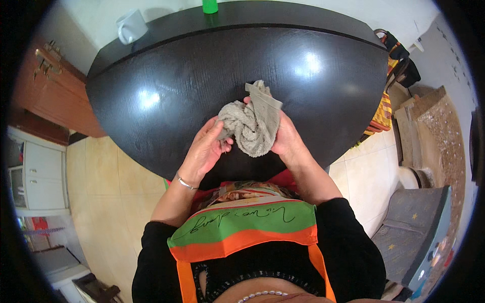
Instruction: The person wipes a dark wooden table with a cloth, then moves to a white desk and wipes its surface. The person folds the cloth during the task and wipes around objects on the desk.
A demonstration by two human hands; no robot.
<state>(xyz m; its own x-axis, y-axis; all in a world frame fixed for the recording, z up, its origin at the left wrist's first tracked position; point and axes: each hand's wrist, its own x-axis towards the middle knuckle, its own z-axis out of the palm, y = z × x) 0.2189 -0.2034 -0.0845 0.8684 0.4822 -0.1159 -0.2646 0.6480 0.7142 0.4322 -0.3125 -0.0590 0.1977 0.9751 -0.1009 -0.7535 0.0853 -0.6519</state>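
Observation:
A crumpled grey terry cloth (254, 123) is held up between my two hands, above the near half of a dark wooden table (182, 72). My left hand (208, 146) grips the cloth's left end between thumb and fingers, and a silver bracelet circles that wrist. On the other side, my right hand (286, 130) supports the bunched, twisted part from the right and behind. One fingertip shows past the cloth's upper left; the rest of those fingers are hidden behind it. A hemmed edge of the cloth points up and to the right.
A white mug (131, 26) and a green container (210, 6) stand along the table's far side. At the right are a yellow woven chair (380, 113) and a grey padded seat (411, 227) with stars. A brown door (64, 83) and a white cabinet (43, 174) are at left.

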